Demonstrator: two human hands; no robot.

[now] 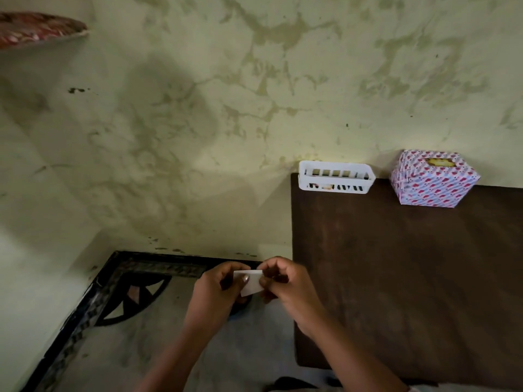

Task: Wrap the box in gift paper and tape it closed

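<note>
Pinching the white strip (250, 282) (tape, I judge) between left hand (218, 290) and right hand (283, 284), it could fold onto itself before reaching the wrapped box (433, 179).

Box (434, 179) in pink-heart paper (fully wrapped), upright, table's far edge

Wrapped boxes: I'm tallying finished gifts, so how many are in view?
1. The wrapped box stands at the far edge of the brown table, against the wall, right of the white basket. Others may lie outside the frame.
</note>
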